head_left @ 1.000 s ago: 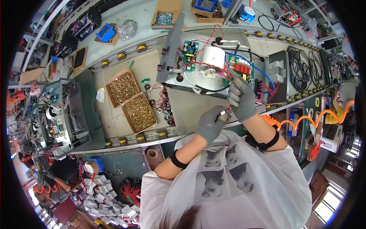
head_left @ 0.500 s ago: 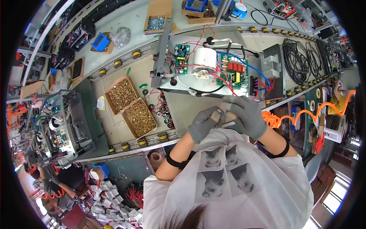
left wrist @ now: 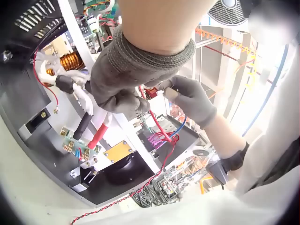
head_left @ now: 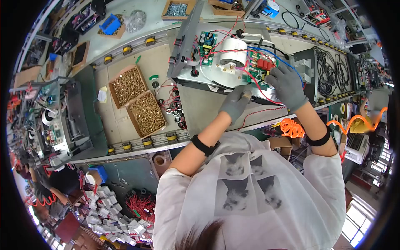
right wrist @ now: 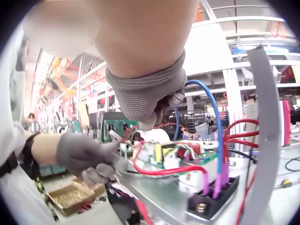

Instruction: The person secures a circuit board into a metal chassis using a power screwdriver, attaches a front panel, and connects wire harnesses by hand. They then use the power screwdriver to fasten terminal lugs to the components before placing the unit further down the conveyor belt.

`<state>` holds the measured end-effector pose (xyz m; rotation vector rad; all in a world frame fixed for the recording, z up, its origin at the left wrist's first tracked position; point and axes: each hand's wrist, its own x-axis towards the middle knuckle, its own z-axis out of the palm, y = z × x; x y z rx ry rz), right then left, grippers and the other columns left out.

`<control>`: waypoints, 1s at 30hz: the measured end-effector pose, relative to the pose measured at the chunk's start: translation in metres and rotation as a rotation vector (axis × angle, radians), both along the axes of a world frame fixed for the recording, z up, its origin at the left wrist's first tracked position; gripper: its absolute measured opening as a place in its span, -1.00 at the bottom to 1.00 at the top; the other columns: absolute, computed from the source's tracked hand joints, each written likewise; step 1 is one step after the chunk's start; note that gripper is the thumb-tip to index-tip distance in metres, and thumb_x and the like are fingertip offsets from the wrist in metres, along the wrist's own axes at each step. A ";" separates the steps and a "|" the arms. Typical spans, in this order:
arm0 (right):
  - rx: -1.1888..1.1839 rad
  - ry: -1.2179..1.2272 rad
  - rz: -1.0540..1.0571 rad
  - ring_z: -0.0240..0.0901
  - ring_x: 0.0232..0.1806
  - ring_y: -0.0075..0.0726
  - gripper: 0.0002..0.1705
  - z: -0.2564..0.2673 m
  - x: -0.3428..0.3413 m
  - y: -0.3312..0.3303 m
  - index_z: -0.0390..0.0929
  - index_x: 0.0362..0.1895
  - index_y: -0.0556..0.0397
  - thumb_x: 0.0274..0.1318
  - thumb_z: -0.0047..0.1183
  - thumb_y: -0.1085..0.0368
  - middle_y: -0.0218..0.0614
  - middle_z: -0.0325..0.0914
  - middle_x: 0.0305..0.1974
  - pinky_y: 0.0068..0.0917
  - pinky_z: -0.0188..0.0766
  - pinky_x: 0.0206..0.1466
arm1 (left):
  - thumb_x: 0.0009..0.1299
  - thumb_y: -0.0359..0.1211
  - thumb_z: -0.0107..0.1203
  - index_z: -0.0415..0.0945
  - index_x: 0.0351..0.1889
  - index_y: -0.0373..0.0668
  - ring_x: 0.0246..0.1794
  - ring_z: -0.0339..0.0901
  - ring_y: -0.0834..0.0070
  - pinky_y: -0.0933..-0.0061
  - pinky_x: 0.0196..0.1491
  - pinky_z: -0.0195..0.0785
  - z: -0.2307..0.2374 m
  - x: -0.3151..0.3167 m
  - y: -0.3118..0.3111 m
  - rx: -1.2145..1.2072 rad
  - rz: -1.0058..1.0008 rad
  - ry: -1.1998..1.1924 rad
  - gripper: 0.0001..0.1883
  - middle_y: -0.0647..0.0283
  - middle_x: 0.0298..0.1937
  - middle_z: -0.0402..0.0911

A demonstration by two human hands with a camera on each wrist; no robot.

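Head view: left hand by chassis, right hand at green circuit board; cannot tell what fingers hold

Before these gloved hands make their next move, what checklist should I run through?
1. Right hand at the green circuit board: ok.
2. Left hand at the near edge of the metal unit: ok.
3. Twisted red wire tucked fully inside the unit: not ok; it trails in front.
4. Blue cable running to the black terminal block: ok; tightness, cannot tell.
5. What the fingertips grip: cannot tell; fingers hide it.
6. Both hands away from the boxed brass parts: ok.
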<state>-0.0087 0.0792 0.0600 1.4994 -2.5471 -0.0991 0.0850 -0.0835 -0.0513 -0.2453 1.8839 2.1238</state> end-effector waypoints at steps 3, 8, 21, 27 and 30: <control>0.089 0.026 0.067 0.37 -0.24 -0.30 -0.83 -0.003 -0.003 -0.002 0.48 -0.37 -0.15 -0.17 -0.02 0.34 -0.44 0.41 -0.33 -0.40 0.34 -0.10 | 0.40 -0.26 -0.09 0.29 0.20 -0.14 -0.51 0.38 0.64 0.57 -0.42 0.30 0.010 -0.003 0.004 0.197 -0.043 -0.093 -0.58 0.30 -0.40 0.52; 0.149 0.055 0.147 0.36 -0.26 -0.28 -0.80 -0.003 -0.002 -0.009 0.48 -0.39 -0.09 -0.25 0.03 0.31 -0.41 0.41 -0.34 -0.32 0.33 -0.14 | 0.38 -0.38 -0.12 0.12 0.31 -0.05 -0.48 0.48 0.58 0.51 -0.44 0.39 0.014 -0.013 0.004 0.218 -0.212 -0.172 -0.50 0.22 -0.38 0.53; 0.162 0.016 0.165 0.35 -0.23 -0.29 -0.86 -0.018 -0.008 -0.009 0.49 -0.41 -0.07 -0.19 0.00 0.28 -0.43 0.43 -0.32 -0.36 0.34 -0.24 | 0.32 -0.43 -0.04 0.02 0.36 -0.08 -0.50 0.47 0.58 0.54 -0.45 0.37 -0.012 -0.024 0.011 0.293 -0.334 -0.133 -0.37 0.20 -0.33 0.57; 0.060 0.011 0.155 0.33 -0.27 -0.26 -0.81 -0.028 -0.004 -0.008 0.48 -0.41 -0.05 -0.27 0.03 0.36 -0.42 0.41 -0.33 -0.37 0.34 -0.29 | 0.30 -0.36 0.00 -0.06 0.40 -0.01 -0.55 0.43 0.60 0.55 -0.44 0.36 -0.024 -0.022 0.019 0.327 -0.327 0.012 -0.29 0.22 -0.33 0.60; 0.096 0.019 0.093 0.36 -0.22 -0.21 -0.78 -0.023 0.000 -0.006 0.51 -0.36 -0.06 -0.26 0.07 0.37 -0.39 0.44 -0.28 -0.33 0.35 -0.25 | 0.30 -0.34 0.00 0.06 0.34 0.01 -0.49 0.47 0.49 0.41 -0.36 0.40 -0.010 -0.016 0.007 0.219 -0.381 -0.035 -0.37 0.18 -0.32 0.59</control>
